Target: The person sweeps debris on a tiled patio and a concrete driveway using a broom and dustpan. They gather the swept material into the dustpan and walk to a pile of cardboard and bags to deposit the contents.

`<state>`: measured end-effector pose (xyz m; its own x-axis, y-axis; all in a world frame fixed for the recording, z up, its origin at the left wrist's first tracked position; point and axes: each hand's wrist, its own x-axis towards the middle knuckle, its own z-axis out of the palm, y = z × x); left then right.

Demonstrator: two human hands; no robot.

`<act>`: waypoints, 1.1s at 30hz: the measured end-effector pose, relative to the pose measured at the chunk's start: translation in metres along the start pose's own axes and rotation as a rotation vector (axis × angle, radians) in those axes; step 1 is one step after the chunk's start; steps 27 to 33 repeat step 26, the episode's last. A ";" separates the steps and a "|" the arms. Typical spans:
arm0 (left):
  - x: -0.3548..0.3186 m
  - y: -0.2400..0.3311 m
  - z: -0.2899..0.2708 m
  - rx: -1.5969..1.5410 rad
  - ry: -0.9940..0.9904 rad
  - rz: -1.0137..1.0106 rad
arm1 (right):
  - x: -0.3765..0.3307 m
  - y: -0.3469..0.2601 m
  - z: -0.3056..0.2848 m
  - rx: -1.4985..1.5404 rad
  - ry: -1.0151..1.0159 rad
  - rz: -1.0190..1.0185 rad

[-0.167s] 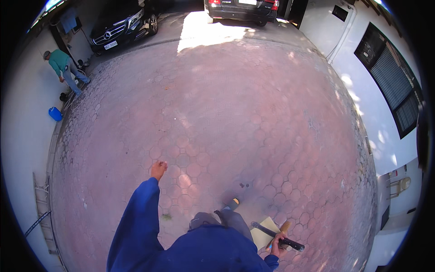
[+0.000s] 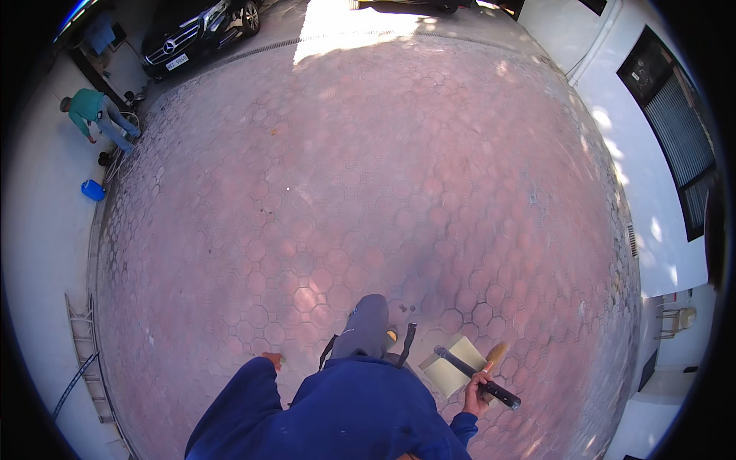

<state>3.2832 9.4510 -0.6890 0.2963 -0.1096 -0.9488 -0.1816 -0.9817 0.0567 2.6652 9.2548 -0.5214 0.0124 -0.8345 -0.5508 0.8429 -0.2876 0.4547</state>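
Observation:
My right hand (image 2: 476,394) is closed around several things at my right side. Among them is a long tool with a black handle (image 2: 502,395) and a greyish far end; its exact kind I cannot make out. A flat beige sheet or board (image 2: 448,376) lies under that tool, tilted above the paving. A brush with tan bristles (image 2: 498,353) sticks out beyond my fingers. On the other side my left hand (image 2: 273,359) hangs low by my blue sleeve, seemingly empty with its fingers loose; much of it is hidden by the sleeve.
Reddish paving (image 2: 368,176) spreads ahead. A person in a green top (image 2: 88,106) bends by the left wall near a hose and a blue jug (image 2: 93,190). A ladder (image 2: 90,360) lies along that wall. A dark car (image 2: 192,34) stands far left; a white wall with a window (image 2: 667,115) is right.
My left hand has swung back toward my body, and a leg has come forward. The held things have shifted slightly up and right. The far cars sit higher in view.

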 end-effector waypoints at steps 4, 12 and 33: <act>-0.023 0.059 0.100 1.017 0.031 0.535 | 0.112 0.039 0.069 0.065 0.027 0.108; 0.044 0.458 -0.103 1.204 0.343 0.640 | 0.333 0.155 0.242 -0.132 -0.028 0.014; -0.100 1.376 -0.361 -0.234 0.630 1.417 | 0.724 0.262 0.473 -0.045 -0.007 0.034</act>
